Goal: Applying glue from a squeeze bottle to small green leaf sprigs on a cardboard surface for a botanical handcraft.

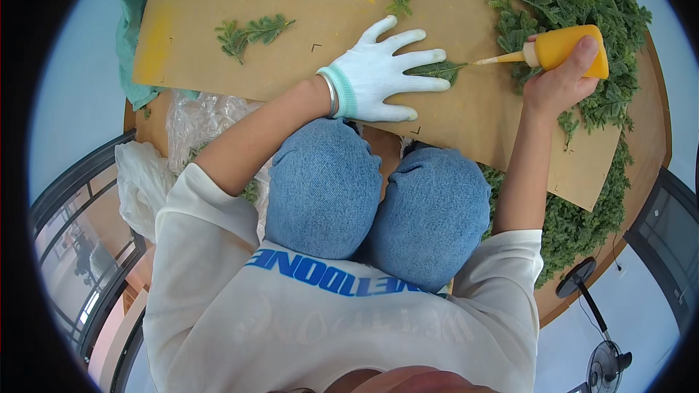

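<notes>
My left hand (384, 73), in a white work glove, lies flat with fingers spread on a brown cardboard sheet (306, 0). Its fingers press down a small green leafy sprig (437, 70). My right hand (561, 80) is bare and grips a yellow squeeze bottle (571, 49). The bottle's thin nozzle (499, 60) points left at the sprig's tip. Another green sprig (251, 32) lies loose on the cardboard to the left.
A big heap of green fern-like foliage (575, 0) covers the right side of the round wooden table (655, 131). Clear plastic bags (196, 120) lie at the left edge, with teal cloth (131, 29) beyond. A floor fan (604, 360) stands at lower right.
</notes>
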